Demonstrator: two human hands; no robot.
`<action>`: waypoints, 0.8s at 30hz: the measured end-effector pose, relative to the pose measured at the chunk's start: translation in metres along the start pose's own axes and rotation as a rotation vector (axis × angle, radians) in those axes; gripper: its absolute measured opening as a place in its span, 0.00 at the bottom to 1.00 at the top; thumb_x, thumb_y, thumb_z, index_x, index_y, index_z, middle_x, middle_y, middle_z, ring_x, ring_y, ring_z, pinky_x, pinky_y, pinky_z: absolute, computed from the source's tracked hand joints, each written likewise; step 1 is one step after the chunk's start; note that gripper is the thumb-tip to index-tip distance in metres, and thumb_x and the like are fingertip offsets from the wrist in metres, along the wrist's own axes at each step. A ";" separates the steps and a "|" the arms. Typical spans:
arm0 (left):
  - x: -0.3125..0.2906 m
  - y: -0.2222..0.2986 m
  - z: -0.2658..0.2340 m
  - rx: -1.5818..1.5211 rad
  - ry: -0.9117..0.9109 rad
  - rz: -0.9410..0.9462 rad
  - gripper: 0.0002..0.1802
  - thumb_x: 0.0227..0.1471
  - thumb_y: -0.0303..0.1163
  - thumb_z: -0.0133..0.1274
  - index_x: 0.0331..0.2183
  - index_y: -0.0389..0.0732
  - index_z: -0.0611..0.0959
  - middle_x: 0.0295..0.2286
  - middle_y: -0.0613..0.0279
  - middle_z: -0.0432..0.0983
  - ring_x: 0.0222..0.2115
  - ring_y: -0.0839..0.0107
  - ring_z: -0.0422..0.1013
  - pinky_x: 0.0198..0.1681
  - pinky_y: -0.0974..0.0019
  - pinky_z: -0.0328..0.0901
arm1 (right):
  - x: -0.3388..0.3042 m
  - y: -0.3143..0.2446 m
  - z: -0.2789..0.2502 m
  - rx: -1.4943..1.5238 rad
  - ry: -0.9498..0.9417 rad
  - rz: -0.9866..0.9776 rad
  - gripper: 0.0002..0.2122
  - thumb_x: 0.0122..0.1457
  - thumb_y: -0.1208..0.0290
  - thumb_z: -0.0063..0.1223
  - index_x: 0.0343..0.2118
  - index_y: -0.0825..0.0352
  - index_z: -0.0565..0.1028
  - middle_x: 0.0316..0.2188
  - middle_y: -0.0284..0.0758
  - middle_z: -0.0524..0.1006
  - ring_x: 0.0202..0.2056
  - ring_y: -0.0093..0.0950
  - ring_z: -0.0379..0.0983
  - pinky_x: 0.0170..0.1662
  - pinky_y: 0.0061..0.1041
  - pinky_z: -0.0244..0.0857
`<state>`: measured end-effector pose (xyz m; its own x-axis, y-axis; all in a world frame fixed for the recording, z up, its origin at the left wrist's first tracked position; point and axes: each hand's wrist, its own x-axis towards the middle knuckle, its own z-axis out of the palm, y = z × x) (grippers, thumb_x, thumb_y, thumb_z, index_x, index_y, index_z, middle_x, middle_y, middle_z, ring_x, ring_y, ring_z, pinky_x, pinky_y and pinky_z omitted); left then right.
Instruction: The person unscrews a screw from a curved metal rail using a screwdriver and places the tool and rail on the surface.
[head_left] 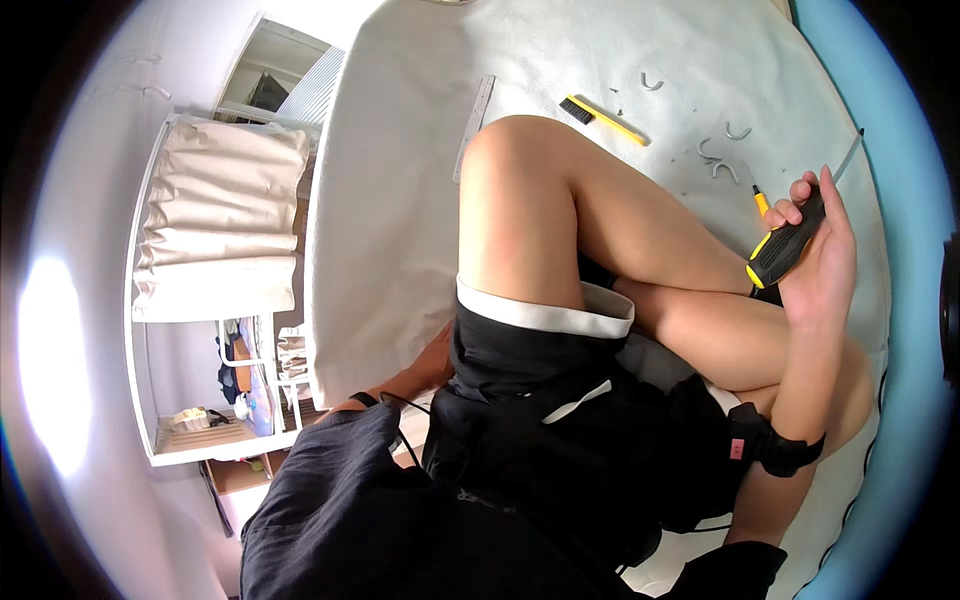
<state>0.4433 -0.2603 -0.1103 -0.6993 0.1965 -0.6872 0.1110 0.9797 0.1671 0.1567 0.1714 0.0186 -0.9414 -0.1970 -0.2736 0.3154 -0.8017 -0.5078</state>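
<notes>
While the right hand turns its palm up, a black-and-yellow screwdriver lies slantwise across it, the handle between the fingers curled over its left side and the straight thumb along its right. The fingers are closed loosely round the grip; the shaft points away beyond the thumb. Just left of the hand, a slim yellow tool with a dark tip is partly hidden. Farther out on the pale cover lie curved grey metal pieces, a yellow-handled brush with black bristles, and a ruler near the raised knee. The left hand is mostly hidden beside the thigh; I cannot tell how its fingers stand.
</notes>
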 end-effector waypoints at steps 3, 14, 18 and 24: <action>-0.009 0.010 0.016 -0.051 -0.032 -0.017 0.23 0.52 0.36 0.41 0.49 0.39 0.65 0.50 0.51 0.59 0.52 0.55 0.55 0.53 0.57 0.52 | -0.013 -0.005 -0.006 -0.011 -0.002 -0.024 0.07 0.58 0.66 0.47 0.31 0.64 0.66 0.23 0.28 0.65 0.21 0.20 0.57 0.28 0.20 0.55; 0.027 -0.006 0.009 -0.239 0.279 -0.058 0.30 0.53 0.43 0.38 0.54 0.38 0.59 0.55 0.50 0.50 0.57 0.54 0.45 0.57 0.56 0.44 | -0.024 -0.011 -0.024 0.039 -0.001 -0.050 0.06 0.59 0.67 0.46 0.30 0.64 0.66 0.23 0.27 0.65 0.21 0.19 0.57 0.28 0.19 0.53; 0.055 -0.020 -0.007 -0.395 0.561 -0.079 0.32 0.54 0.45 0.37 0.56 0.38 0.56 0.57 0.50 0.46 0.59 0.54 0.41 0.59 0.56 0.41 | -0.027 -0.012 -0.014 -0.011 0.046 -0.084 0.06 0.59 0.67 0.46 0.30 0.63 0.66 0.22 0.27 0.64 0.21 0.19 0.56 0.28 0.19 0.53; 0.049 -0.023 0.005 0.019 0.686 -0.196 0.37 0.53 0.46 0.38 0.58 0.36 0.50 0.59 0.49 0.41 0.60 0.54 0.37 0.60 0.53 0.36 | -0.024 -0.006 -0.011 -0.080 0.135 -0.111 0.06 0.58 0.66 0.47 0.31 0.62 0.66 0.22 0.26 0.64 0.20 0.19 0.56 0.28 0.19 0.54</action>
<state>0.4103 -0.2729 -0.1513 -0.9936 -0.0469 -0.1025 -0.0541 0.9961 0.0691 0.1783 0.1876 0.0192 -0.9480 -0.0278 -0.3170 0.2240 -0.7660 -0.6026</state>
